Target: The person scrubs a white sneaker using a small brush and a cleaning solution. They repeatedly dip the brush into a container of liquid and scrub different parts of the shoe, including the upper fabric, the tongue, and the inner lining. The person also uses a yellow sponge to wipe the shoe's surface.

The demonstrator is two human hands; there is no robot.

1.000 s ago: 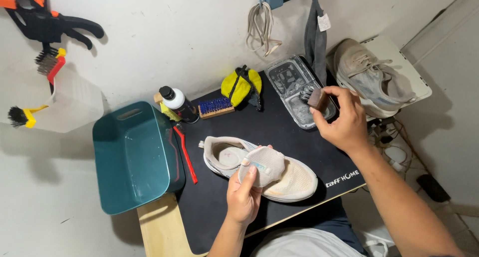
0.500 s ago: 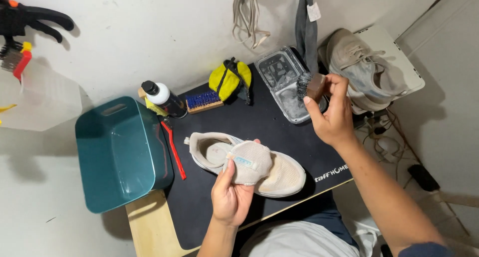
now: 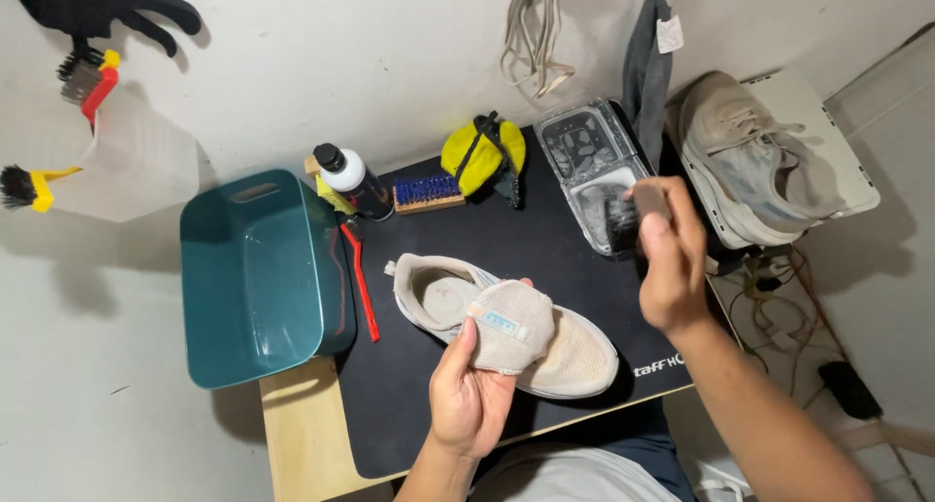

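Insole (image 3: 508, 327), beige and turned up on edge, sits pinched in the grip of the left hand (image 3: 469, 395), right above the beige shoe (image 3: 555, 351) that lies on its side on the black mat (image 3: 545, 259). Beyond the shoe, the right hand (image 3: 670, 263) is clenched around a small dark brush (image 3: 623, 220), its bristles inside the clear plastic tray (image 3: 584, 151). Left of the shoe lie a red-handled brush (image 3: 362, 283) and a teal tub (image 3: 255, 273). Right of the tray rests a second shoe (image 3: 755, 161).
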